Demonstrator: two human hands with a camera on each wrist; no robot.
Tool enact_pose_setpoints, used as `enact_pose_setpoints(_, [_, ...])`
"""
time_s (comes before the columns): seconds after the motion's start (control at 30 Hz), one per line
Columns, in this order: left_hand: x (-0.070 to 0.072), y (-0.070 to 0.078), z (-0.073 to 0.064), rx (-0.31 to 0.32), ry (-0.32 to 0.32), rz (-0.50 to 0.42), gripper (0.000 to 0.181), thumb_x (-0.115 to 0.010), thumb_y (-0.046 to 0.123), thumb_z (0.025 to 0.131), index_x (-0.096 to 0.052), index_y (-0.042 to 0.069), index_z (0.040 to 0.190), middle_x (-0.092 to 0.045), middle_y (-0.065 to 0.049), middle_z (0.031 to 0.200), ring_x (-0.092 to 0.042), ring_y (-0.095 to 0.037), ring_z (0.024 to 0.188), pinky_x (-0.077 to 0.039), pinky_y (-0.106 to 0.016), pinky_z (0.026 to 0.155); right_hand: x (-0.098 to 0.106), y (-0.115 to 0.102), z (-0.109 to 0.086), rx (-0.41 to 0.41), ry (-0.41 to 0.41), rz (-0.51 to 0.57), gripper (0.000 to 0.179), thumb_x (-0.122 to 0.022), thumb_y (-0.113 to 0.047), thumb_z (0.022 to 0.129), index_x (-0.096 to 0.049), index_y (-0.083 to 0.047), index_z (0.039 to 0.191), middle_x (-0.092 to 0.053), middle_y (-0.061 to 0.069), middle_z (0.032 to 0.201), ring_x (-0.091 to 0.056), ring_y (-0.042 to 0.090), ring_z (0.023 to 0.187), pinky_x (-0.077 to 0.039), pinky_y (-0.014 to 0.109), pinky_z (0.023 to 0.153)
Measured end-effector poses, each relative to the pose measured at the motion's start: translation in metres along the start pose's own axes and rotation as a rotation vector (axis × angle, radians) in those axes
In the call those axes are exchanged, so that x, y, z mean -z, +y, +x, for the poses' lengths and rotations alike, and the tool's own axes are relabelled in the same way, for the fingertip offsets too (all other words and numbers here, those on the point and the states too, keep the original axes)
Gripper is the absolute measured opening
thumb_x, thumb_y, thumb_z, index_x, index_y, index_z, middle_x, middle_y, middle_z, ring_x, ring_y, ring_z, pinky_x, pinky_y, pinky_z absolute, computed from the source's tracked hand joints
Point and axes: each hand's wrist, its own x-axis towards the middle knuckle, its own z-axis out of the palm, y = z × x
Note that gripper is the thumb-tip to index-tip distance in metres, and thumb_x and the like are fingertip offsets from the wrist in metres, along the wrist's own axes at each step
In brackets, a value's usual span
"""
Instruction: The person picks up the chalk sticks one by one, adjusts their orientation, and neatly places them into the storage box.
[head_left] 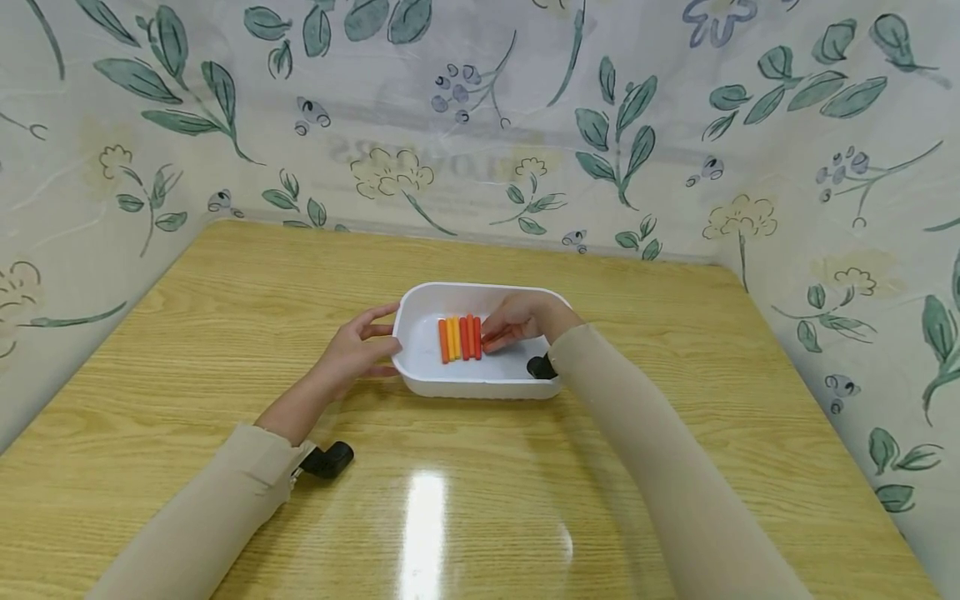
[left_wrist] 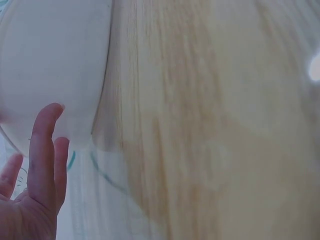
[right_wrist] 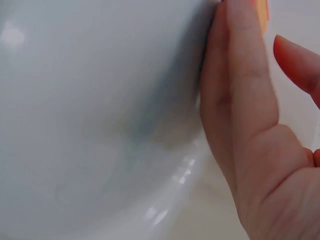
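Note:
A white tray with raised walls stands on the table. Several short, thin orange, yellow and red sticks lie side by side on its floor; their exact kind is unclear. At the tray's left end is my left hand, its fingers spread and extended along the outer wall. My right hand reaches inside the tray, fingertips at the right end of the row. In the right wrist view, the fingers are straight, the thumb stands apart from them, and something orange shows behind the fingertips.
Wood-grain table surrounds the tray, with a bright reflection in front. Cloth printed with leaves and flowers rises behind and at both sides. A black wrist camera projects from the left sleeve; another black piece shows by the right wrist.

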Motion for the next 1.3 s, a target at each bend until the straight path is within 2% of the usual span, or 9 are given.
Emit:
enact_pose_setpoints(0.17, [0.000, 0.000, 0.001, -0.004, 0.003, 0.005, 0.067, -0.054, 0.002, 0.087, -0.026, 0.010, 0.147, -0.036, -0.028, 0.136, -0.050, -0.043, 0.109, -0.054, -0.045, 0.076, 0.005, -0.003, -0.006, 0.065, 0.005, -0.022, 0.020, -0.056, 0.001, 0.090, -0.056, 0.009, 0.108, -0.058, 0.017, 0.092, -0.062, 0.025, 0.079, -0.054, 0.032, 0.082])
enact_pose_setpoints(0.37, [0.001, -0.002, 0.003, 0.000, 0.011, 0.016, 0.066, -0.054, 0.002, 0.086, -0.027, 0.009, 0.147, -0.037, -0.028, 0.135, -0.051, -0.042, 0.108, -0.055, -0.044, 0.074, 0.012, -0.008, -0.017, 0.140, 0.006, 0.032, 0.036, -0.057, -0.001, 0.090, -0.050, 0.008, 0.125, -0.056, 0.018, 0.105, -0.061, 0.026, 0.086, -0.052, 0.034, 0.086])
enact_pose_setpoints(0.83, [-0.001, 0.000, 0.000, -0.002, -0.002, 0.012, 0.068, -0.054, 0.003, 0.087, -0.024, 0.010, 0.148, -0.034, -0.028, 0.137, -0.050, -0.043, 0.109, -0.055, -0.044, 0.075, 0.030, -0.005, -0.050, 0.236, 0.001, 0.146, 0.046, -0.052, -0.003, 0.093, -0.037, 0.008, 0.135, -0.052, 0.020, 0.109, -0.063, 0.023, 0.082, -0.053, 0.033, 0.083])
enact_pose_setpoints(1.03, [0.000, 0.000, 0.000, 0.003, 0.000, 0.012, 0.068, -0.054, 0.003, 0.087, -0.024, 0.010, 0.148, -0.034, -0.028, 0.136, -0.050, -0.043, 0.108, -0.055, -0.043, 0.075, 0.043, 0.002, -0.061, 0.253, 0.019, 0.199, 0.047, -0.051, -0.004, 0.093, -0.036, 0.006, 0.137, -0.050, 0.020, 0.112, -0.063, 0.024, 0.081, -0.048, 0.036, 0.091])
enact_pose_setpoints(1.17, [0.000, -0.001, 0.001, 0.003, 0.000, 0.008, 0.068, -0.054, 0.003, 0.087, -0.025, 0.010, 0.148, -0.034, -0.028, 0.136, -0.049, -0.044, 0.110, -0.055, -0.043, 0.075, 0.053, 0.009, -0.068, 0.267, 0.032, 0.234, 0.048, -0.051, -0.003, 0.093, -0.035, 0.006, 0.138, -0.051, 0.019, 0.107, -0.063, 0.025, 0.081, -0.044, 0.038, 0.094])
enact_pose_setpoints(1.3, [0.000, 0.000, 0.001, 0.001, 0.001, 0.006, 0.068, -0.054, 0.003, 0.087, -0.025, 0.010, 0.148, -0.034, -0.028, 0.136, -0.049, -0.044, 0.110, -0.055, -0.043, 0.075, 0.062, 0.018, -0.074, 0.293, 0.037, 0.226, 0.050, -0.049, -0.001, 0.093, -0.031, 0.009, 0.139, -0.050, 0.018, 0.104, -0.063, 0.024, 0.081, -0.044, 0.038, 0.094])
